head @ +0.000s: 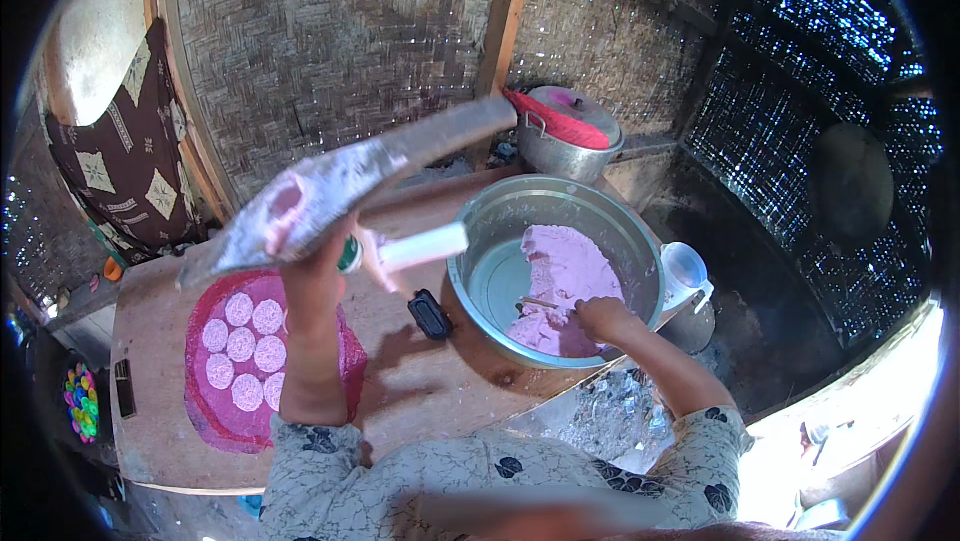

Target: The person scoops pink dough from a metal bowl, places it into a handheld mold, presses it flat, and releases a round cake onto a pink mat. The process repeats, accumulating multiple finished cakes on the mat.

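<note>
My left hand (pixel 330 263) is raised beneath a long wooden lever-like tool (pixel 360 173) and grips it, partly hidden by it. The tool has a hole ringed with pink dough, and a white tube (pixel 424 247) sticks out below it. My right hand (pixel 600 319) is inside a large metal basin (pixel 465 316), closed around a thin brown stick-like handle (pixel 540 303) whose end touches the pink dough (pixel 574 263). Left of the basin, several round pink patties of fine strands (pixel 240 344) lie on a red and pink sheet (pixel 225 432).
On the wooden table (pixel 405 391) lies a small black object (pixel 430 313). Behind the basin stands a lidded metal pot (pixel 566 147) with a red cloth (pixel 559 120). A clear plastic jug (pixel 682 271) is right of the basin. Woven walls border the table.
</note>
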`<state>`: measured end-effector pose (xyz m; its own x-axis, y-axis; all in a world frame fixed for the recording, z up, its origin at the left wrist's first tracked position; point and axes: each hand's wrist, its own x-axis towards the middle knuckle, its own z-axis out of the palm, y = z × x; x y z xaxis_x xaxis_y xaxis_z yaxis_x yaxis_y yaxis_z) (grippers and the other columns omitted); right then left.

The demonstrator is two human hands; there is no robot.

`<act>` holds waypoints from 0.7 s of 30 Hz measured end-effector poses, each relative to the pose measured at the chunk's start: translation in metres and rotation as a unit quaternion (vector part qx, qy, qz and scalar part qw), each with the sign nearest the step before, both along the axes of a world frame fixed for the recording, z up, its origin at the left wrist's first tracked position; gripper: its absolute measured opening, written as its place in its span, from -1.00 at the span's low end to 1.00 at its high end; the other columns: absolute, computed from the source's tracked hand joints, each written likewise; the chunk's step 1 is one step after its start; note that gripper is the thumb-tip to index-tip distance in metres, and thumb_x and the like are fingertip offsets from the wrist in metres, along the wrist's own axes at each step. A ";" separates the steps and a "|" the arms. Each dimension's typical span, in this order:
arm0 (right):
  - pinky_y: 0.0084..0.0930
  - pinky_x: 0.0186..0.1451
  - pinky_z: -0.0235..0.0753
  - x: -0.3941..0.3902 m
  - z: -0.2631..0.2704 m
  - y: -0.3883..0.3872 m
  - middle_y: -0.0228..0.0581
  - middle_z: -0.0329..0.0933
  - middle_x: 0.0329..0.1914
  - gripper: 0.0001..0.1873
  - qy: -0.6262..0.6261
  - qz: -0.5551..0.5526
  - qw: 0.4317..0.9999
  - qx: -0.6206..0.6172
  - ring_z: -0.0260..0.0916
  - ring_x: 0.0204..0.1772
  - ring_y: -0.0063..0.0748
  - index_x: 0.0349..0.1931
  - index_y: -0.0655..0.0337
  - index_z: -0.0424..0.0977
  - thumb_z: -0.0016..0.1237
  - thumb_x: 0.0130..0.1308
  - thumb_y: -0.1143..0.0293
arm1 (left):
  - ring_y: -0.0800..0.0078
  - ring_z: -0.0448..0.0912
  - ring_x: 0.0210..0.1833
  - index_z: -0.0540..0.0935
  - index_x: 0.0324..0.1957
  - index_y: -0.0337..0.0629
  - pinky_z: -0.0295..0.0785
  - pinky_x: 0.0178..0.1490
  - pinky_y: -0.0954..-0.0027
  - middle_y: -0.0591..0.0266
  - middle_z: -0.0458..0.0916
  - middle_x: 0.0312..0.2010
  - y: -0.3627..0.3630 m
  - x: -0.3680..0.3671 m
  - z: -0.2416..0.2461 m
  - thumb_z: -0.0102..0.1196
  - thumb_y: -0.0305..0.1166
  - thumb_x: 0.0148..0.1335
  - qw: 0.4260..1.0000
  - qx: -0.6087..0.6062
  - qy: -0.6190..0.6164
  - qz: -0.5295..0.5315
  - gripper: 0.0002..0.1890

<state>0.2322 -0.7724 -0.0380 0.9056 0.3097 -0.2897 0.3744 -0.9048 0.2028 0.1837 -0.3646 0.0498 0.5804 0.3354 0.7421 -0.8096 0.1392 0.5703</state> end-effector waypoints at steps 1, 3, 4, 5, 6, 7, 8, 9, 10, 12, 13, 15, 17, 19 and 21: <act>-0.16 0.01 0.57 0.004 -0.004 -0.005 0.01 0.64 -0.07 -0.67 0.007 0.012 1.000 -0.004 0.63 0.01 -0.10 -0.08 0.16 0.61 -0.21 0.41 0.22 | 0.40 0.61 -0.02 0.56 0.06 -0.31 0.51 0.07 0.32 0.17 0.62 -0.02 0.001 -0.003 -0.017 0.32 -0.45 0.19 0.992 0.079 0.042 0.093 -0.60; -0.13 -0.06 0.58 0.011 0.016 -0.001 -0.15 0.69 -0.22 -0.72 -0.056 0.074 0.994 -0.057 0.67 -0.12 -0.13 -0.16 0.09 0.64 -0.19 0.35 0.31 | 0.44 0.58 0.03 0.54 0.12 -0.29 0.49 0.11 0.34 0.19 0.60 0.02 -0.014 -0.017 -0.027 0.34 -0.43 0.17 0.964 0.127 0.179 0.152 -0.53; -0.14 -0.06 0.59 0.015 0.035 0.009 -0.16 0.70 -0.24 -0.72 -0.063 0.079 0.993 -0.065 0.68 -0.13 -0.14 -0.18 0.08 0.65 -0.18 0.35 0.32 | 0.44 0.57 0.05 0.52 0.14 -0.28 0.47 0.15 0.35 0.19 0.59 0.03 -0.030 -0.029 -0.019 0.36 -0.44 0.16 0.948 0.100 0.277 0.125 -0.50; -0.14 -0.06 0.59 0.024 0.048 0.016 -0.17 0.70 -0.25 -0.73 -0.072 0.081 0.991 -0.074 0.68 -0.13 -0.15 -0.21 0.08 0.66 -0.17 0.34 0.32 | 0.44 0.56 0.07 0.50 0.16 -0.27 0.45 0.18 0.35 0.20 0.59 0.04 -0.031 -0.028 -0.033 0.37 -0.45 0.15 0.937 0.115 0.306 0.118 -0.47; -0.17 -0.13 0.60 0.041 0.054 0.019 -0.14 0.69 -0.27 -0.74 -0.102 0.076 0.989 -0.071 0.67 -0.18 -0.12 -0.16 0.10 0.64 -0.15 0.35 0.30 | 0.44 0.54 0.09 0.48 0.18 -0.26 0.44 0.21 0.36 0.21 0.58 0.04 -0.033 -0.026 -0.046 0.39 -0.46 0.13 0.927 0.132 0.335 0.107 -0.44; -0.20 -0.19 0.62 0.059 0.053 0.019 -0.11 0.68 -0.30 -0.74 -0.130 0.066 0.987 -0.069 0.67 -0.23 -0.08 -0.12 0.12 0.61 -0.14 0.36 0.29 | 0.43 0.54 0.10 0.47 0.19 -0.26 0.44 0.21 0.38 0.21 0.58 0.06 -0.036 -0.023 -0.054 0.39 -0.46 0.13 0.938 0.141 0.303 0.093 -0.42; -0.19 -0.20 0.62 0.078 0.044 0.016 -0.10 0.68 -0.31 -0.76 -0.157 0.062 0.984 -0.058 0.67 -0.24 -0.08 -0.17 0.14 0.62 -0.12 0.34 0.32 | 0.42 0.53 0.11 0.45 0.20 -0.26 0.44 0.21 0.40 0.20 0.57 0.07 -0.039 -0.021 -0.060 0.39 -0.45 0.12 0.948 0.148 0.269 0.078 -0.41; -0.19 -0.21 0.62 0.102 0.028 0.013 -0.09 0.67 -0.32 -0.77 -0.186 0.059 0.980 -0.045 0.67 -0.25 -0.07 -0.22 0.16 0.63 -0.11 0.31 0.34 | 0.41 0.53 0.12 0.44 0.21 -0.26 0.45 0.21 0.41 0.20 0.57 0.08 -0.043 -0.020 -0.066 0.39 -0.45 0.12 0.957 0.157 0.235 0.063 -0.40; -0.18 -0.21 0.62 0.122 0.014 0.011 -0.08 0.67 -0.33 -0.79 -0.218 0.058 0.974 -0.033 0.67 -0.26 -0.07 -0.27 0.17 0.64 -0.10 0.29 0.37 | 0.39 0.50 0.17 0.42 0.22 -0.25 0.45 0.23 0.40 0.17 0.52 0.13 -0.038 -0.015 -0.091 0.36 -0.48 0.14 0.956 0.131 0.261 0.008 -0.40; -0.16 -0.22 0.62 0.144 -0.020 0.001 -0.04 0.66 -0.34 -0.81 -0.204 0.089 0.975 -0.015 0.66 -0.26 -0.04 -0.33 0.19 0.63 -0.09 0.25 0.40 | 0.29 0.35 0.34 0.35 0.26 -0.18 0.41 0.37 0.20 0.06 0.34 0.29 -0.037 -0.014 -0.106 0.22 -0.58 0.23 0.936 -0.063 0.255 -0.235 -0.44; -0.14 -0.22 0.62 0.147 -0.028 0.004 -0.02 0.66 -0.34 -0.82 -0.195 0.108 0.975 -0.006 0.66 -0.26 -0.03 -0.37 0.20 0.62 -0.08 0.23 0.42 | 0.29 0.38 0.30 0.37 0.23 -0.18 0.40 0.36 0.17 0.07 0.38 0.24 -0.038 -0.011 -0.101 0.23 -0.55 0.23 0.946 0.001 0.263 -0.187 -0.47; -0.19 -0.22 0.64 0.146 -0.039 0.010 -0.02 0.67 -0.33 -0.82 -0.173 0.101 0.980 -0.005 0.68 -0.24 -0.08 -0.38 0.19 0.65 -0.06 0.20 0.44 | 0.29 0.47 0.20 0.43 0.16 -0.17 0.43 0.31 0.18 0.12 0.48 0.13 -0.042 -0.006 -0.093 0.27 -0.43 0.21 0.956 0.026 0.245 -0.161 -0.51; -0.20 -0.21 0.65 0.135 -0.048 0.015 -0.01 0.67 -0.32 -0.81 -0.153 0.103 0.983 0.000 0.68 -0.23 -0.08 -0.37 0.19 0.67 -0.06 0.18 0.45 | 0.28 0.55 0.07 0.49 0.08 -0.18 0.49 0.19 0.22 0.19 0.56 0.00 -0.049 -0.005 -0.081 0.31 -0.26 0.18 0.971 0.097 0.209 -0.068 -0.54; -0.18 -0.20 0.65 0.121 -0.048 0.018 0.01 0.67 -0.33 -0.80 -0.140 0.118 0.983 0.007 0.67 -0.23 -0.04 -0.33 0.21 0.67 -0.07 0.19 0.45 | 0.25 0.58 -0.05 0.54 -0.02 -0.18 0.52 0.06 0.24 0.20 0.61 -0.12 -0.047 0.007 -0.058 0.32 -0.15 0.15 0.938 0.296 0.134 0.118 -0.55; -0.13 -0.19 0.64 0.099 -0.024 0.013 0.08 0.64 -0.28 -0.80 -0.094 0.089 0.992 0.007 0.66 -0.20 0.03 -0.29 0.20 0.64 -0.09 0.19 0.45 | 0.20 0.59 -0.15 0.58 -0.11 -0.17 0.51 -0.06 0.24 0.16 0.62 -0.23 -0.031 0.028 -0.041 0.31 -0.10 0.10 0.849 0.468 0.016 0.243 -0.57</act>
<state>0.3315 -0.7589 -0.0619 0.8737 0.4726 -0.1151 0.4853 -0.8309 0.2724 0.2113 -0.3957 0.0090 0.5668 -0.1867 0.8024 -0.6233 -0.7340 0.2696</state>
